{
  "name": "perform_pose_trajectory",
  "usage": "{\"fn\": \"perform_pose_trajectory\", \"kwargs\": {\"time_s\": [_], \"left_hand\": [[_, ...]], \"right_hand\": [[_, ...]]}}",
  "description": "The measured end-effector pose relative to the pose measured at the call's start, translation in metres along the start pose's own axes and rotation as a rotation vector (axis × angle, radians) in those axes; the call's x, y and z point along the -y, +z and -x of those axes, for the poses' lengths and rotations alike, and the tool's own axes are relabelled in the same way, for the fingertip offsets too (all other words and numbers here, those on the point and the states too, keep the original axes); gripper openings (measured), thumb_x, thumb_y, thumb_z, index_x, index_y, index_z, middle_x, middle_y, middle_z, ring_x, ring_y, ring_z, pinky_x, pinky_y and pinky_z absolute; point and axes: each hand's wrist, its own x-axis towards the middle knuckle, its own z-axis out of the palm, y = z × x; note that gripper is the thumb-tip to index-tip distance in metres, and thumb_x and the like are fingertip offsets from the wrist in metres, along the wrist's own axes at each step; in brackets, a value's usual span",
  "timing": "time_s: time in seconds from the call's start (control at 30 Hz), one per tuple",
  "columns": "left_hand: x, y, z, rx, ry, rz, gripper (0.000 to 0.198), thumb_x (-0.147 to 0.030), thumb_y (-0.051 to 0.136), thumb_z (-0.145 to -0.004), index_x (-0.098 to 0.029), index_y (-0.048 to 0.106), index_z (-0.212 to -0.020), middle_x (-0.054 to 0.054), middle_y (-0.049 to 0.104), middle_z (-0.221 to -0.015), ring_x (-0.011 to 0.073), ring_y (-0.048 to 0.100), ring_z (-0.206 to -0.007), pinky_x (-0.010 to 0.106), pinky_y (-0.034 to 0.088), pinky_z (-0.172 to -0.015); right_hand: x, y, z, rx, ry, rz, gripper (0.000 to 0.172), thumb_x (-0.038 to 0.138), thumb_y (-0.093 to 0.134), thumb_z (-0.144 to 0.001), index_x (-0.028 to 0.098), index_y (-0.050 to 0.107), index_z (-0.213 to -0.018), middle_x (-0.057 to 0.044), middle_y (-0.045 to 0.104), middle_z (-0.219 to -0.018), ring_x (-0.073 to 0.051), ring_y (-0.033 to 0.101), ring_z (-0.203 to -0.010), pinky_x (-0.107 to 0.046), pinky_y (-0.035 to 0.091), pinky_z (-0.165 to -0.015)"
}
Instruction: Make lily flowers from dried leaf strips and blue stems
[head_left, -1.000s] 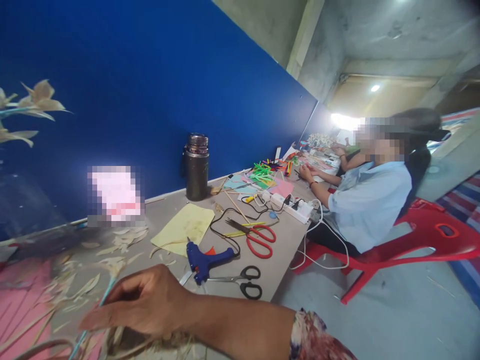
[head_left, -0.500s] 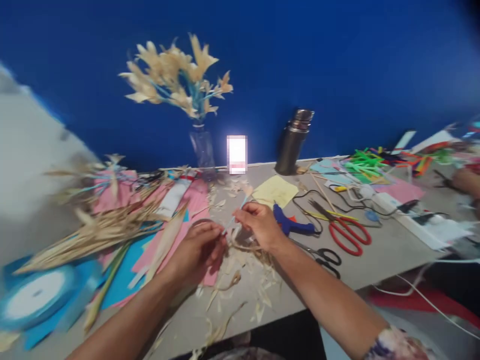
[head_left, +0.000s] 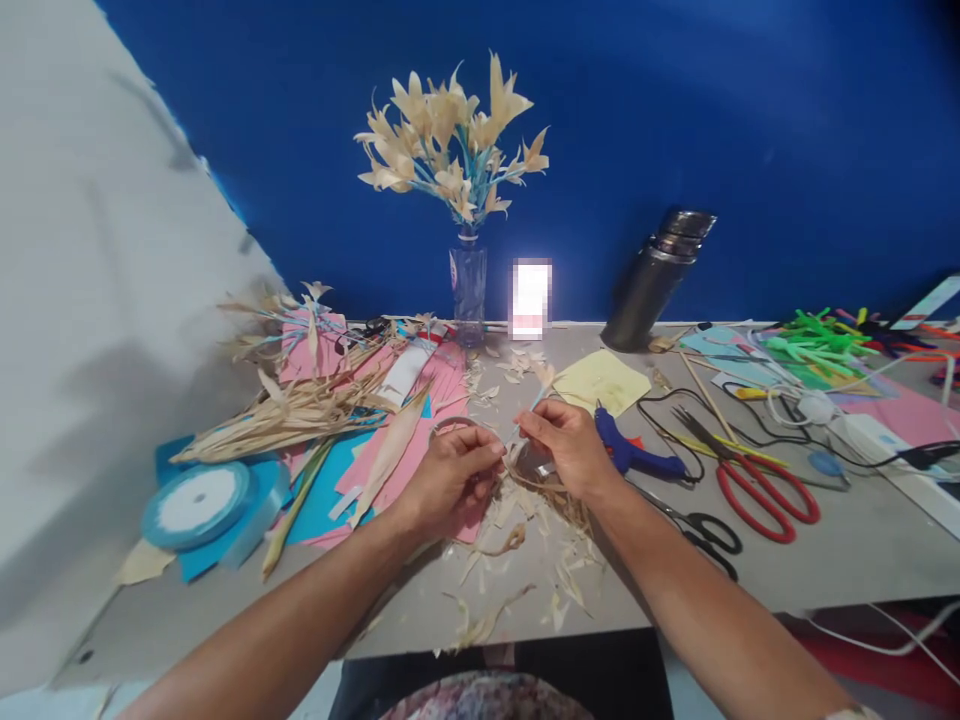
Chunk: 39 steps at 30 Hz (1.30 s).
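Note:
Between thumb and fingers, my right hand (head_left: 566, 440) grips a small dried-husk flower (head_left: 545, 376) by its thin light-blue stem, bloom pointing up. Just left of it, my left hand (head_left: 459, 470) is closed in a pinch at the stem's lower end; its fingers hide most of that part. Dry husk scraps (head_left: 517, 505) lie on the table beneath both hands. Right beside my right hand is a blue glue gun (head_left: 637, 452). A clear bottle (head_left: 470, 290) behind the hands holds a bunch of similar husk flowers (head_left: 457, 130).
On the left lie a blue ribbon roll (head_left: 199, 500), dried husks (head_left: 292, 405) and pink paper (head_left: 375, 470). Red-handled scissors (head_left: 765, 490), black-handled scissors (head_left: 712, 535), cords and a power strip (head_left: 892, 465) are at right. A dark flask (head_left: 652, 285) stands near the blue wall.
The view has swung left, so everything appears farther right and sharper. Both hands stay close together at the flower's stem.

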Motion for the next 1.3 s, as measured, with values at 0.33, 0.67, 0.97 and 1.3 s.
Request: {"fn": "perform_pose_trajectory", "kwargs": {"time_s": [0.33, 0.67, 0.97, 1.3], "left_hand": [[-0.003, -0.006, -0.001, 0.134, -0.192, 0.078, 0.019, -0.025, 0.077, -0.074, -0.013, 0.063, -0.070, -0.002, 0.052, -0.048, 0.0031, 0.032, -0.034, 0.014, 0.022, -0.032], [-0.007, -0.004, -0.002, 0.047, -0.129, 0.104, 0.023, -0.020, 0.081, -0.069, -0.014, 0.059, -0.072, 0.000, 0.060, -0.061, 0.0029, 0.037, -0.039, 0.014, 0.022, -0.034], [-0.042, -0.002, -0.012, -0.045, 0.057, -0.084, 0.023, -0.028, 0.075, -0.079, -0.016, 0.055, -0.079, 0.003, 0.067, -0.070, 0.0059, 0.047, -0.043, 0.018, 0.030, -0.041], [-0.028, 0.057, -0.134, -0.048, -0.056, -0.353, 0.015, -0.009, 0.059, -0.083, -0.017, 0.048, -0.077, 0.009, 0.072, -0.092, 0.0089, 0.060, -0.045, 0.020, 0.022, -0.037]], "right_hand": [[0.000, -0.002, 0.000, 0.033, 0.020, -0.048, 0.037, 0.052, 0.081, -0.072, 0.016, 0.072, -0.070, 0.002, 0.057, -0.054, -0.008, 0.037, -0.046, -0.023, 0.024, -0.046], [0.013, -0.001, 0.000, 0.004, 0.012, -0.125, 0.035, 0.051, 0.078, -0.075, 0.017, 0.076, -0.081, -0.001, 0.065, -0.068, -0.007, 0.039, -0.048, -0.024, 0.030, -0.046], [0.062, -0.082, 0.040, -0.234, -0.364, 0.869, 0.020, 0.037, 0.061, -0.091, 0.023, 0.074, -0.088, -0.008, 0.073, -0.087, -0.024, 0.063, -0.078, -0.036, 0.047, -0.071], [0.027, -0.135, 0.056, 0.152, -0.224, 1.525, 0.031, 0.016, 0.067, -0.083, 0.016, 0.065, -0.113, -0.014, 0.068, -0.114, -0.031, 0.058, -0.108, -0.042, 0.045, -0.094]]}}
